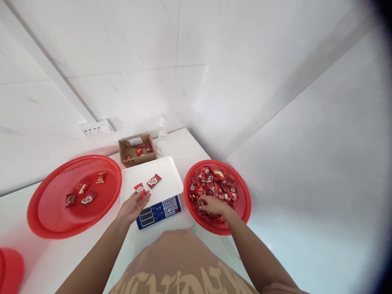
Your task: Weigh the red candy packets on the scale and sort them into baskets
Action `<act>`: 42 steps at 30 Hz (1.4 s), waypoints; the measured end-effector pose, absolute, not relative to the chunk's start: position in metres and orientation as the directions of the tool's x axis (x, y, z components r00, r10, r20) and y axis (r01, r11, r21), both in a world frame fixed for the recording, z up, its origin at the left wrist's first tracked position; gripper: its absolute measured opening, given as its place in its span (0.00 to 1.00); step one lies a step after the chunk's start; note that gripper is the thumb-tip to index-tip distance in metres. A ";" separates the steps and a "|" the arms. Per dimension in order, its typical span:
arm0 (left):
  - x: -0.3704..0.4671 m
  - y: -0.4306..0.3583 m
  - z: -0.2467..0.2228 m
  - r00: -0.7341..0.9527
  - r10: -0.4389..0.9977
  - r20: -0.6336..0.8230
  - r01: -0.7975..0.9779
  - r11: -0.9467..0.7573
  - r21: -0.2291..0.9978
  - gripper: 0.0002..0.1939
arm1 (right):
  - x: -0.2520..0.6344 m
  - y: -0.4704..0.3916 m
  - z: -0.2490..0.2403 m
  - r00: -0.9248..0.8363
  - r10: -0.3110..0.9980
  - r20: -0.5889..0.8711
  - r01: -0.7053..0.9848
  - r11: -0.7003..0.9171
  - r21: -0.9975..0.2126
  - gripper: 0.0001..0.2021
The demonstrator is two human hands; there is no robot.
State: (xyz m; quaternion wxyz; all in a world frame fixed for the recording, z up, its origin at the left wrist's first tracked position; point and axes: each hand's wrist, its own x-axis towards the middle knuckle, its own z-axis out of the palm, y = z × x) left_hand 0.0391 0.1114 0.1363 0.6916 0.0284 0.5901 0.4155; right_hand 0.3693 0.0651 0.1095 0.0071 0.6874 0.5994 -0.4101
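Note:
My left hand [131, 208] is over the front left part of the white weighing scale [171, 165], palm partly up, with a small red snack packet [139, 189] held at its fingertips. Another red packet [154, 181] lies flat on the scale's pan, just right of those fingers. On the right, my right hand [212, 205] reaches into a round red basket [246, 200] heaped with red packets [214, 185]. Its fingers are curled down against the pile; what they pinch, if anything, is hidden.
Left of the scale a larger red basket [107, 163] holds a few packets [88, 198]. Behind the scale stand a small cardboard box [137, 160] with several packets and a clear plastic bottle [162, 128]. A wall socket [96, 128] is above. Part of a red container [10, 269] shows lower left.

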 end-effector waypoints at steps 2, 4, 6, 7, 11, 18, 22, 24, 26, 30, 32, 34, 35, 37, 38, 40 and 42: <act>0.039 0.110 0.136 -0.021 0.593 -0.805 -0.522 0.680 0.515 0.03 | 0.370 0.076 0.105 -0.044 0.832 -0.553 0.821 -0.286 -0.495 0.14; 0.041 0.109 0.137 -0.008 0.576 -0.818 -0.502 0.705 0.501 0.06 | 0.367 0.089 0.095 0.047 0.853 -0.520 0.837 -0.318 -0.445 0.16; 0.043 0.107 0.138 -0.009 0.565 -0.825 -0.484 0.719 0.498 0.10 | 0.358 0.100 0.082 0.156 0.847 -0.508 0.856 -0.372 -0.357 0.18; 0.044 0.106 0.138 -0.014 0.562 -0.827 -0.480 0.722 0.499 0.12 | 0.352 0.104 0.075 0.196 0.835 -0.514 0.860 -0.398 -0.319 0.20; 0.045 0.103 0.142 -0.023 0.550 -0.835 -0.491 0.721 0.489 0.16 | 0.327 0.108 0.052 0.337 0.793 -0.507 0.866 -0.472 -0.162 0.33; 0.041 0.098 0.143 -0.022 0.547 -0.837 -0.485 0.726 0.487 0.12 | 0.322 0.108 0.041 0.374 0.805 -0.460 0.896 -0.442 -0.044 0.35; 0.041 0.096 0.143 -0.016 0.551 -0.835 -0.476 0.730 0.490 0.12 | 0.330 0.110 0.040 0.335 0.833 -0.440 0.910 -0.406 -0.077 0.34; 0.042 0.095 0.143 -0.009 0.555 -0.832 -0.469 0.732 0.494 0.13 | 0.336 0.111 0.040 0.310 0.842 -0.441 0.911 -0.396 -0.116 0.31; 0.044 0.095 0.144 -0.002 0.556 -0.831 -0.458 0.738 0.495 0.12 | 0.342 0.112 0.042 0.298 0.840 -0.454 0.903 -0.401 -0.150 0.28; 0.047 0.095 0.146 0.028 0.557 -0.830 -0.441 0.752 0.490 0.10 | 0.357 0.116 0.049 0.274 0.832 -0.482 0.861 -0.436 -0.262 0.28; 0.049 0.095 0.148 0.034 0.560 -0.828 -0.438 0.753 0.491 0.09 | 0.362 0.115 0.054 0.257 0.834 -0.489 0.822 -0.455 -0.343 0.28; 0.049 0.095 0.150 0.038 0.565 -0.824 -0.439 0.750 0.494 0.10 | 0.365 0.113 0.061 0.228 0.844 -0.485 0.771 -0.461 -0.440 0.27; 0.050 0.094 0.150 0.043 0.568 -0.822 -0.440 0.750 0.494 0.10 | 0.367 0.112 0.065 0.211 0.850 -0.482 0.744 -0.460 -0.486 0.27; 0.051 0.094 0.151 0.053 0.570 -0.820 -0.434 0.752 0.495 0.11 | 0.369 0.108 0.074 0.182 0.860 -0.477 0.690 -0.457 -0.561 0.27; 0.051 0.093 0.151 0.058 0.572 -0.818 -0.428 0.755 0.497 0.11 | 0.371 0.106 0.078 0.175 0.861 -0.478 0.640 -0.468 -0.609 0.28; 0.053 0.093 0.152 0.068 0.574 -0.816 -0.413 0.761 0.500 0.11 | 0.374 0.102 0.087 0.181 0.850 -0.496 0.468 -0.517 -0.716 0.30; 0.056 0.092 0.153 0.079 0.572 -0.816 -0.401 0.768 0.500 0.12 | 0.377 0.098 0.096 0.189 0.823 -0.535 0.229 -0.567 -0.791 0.34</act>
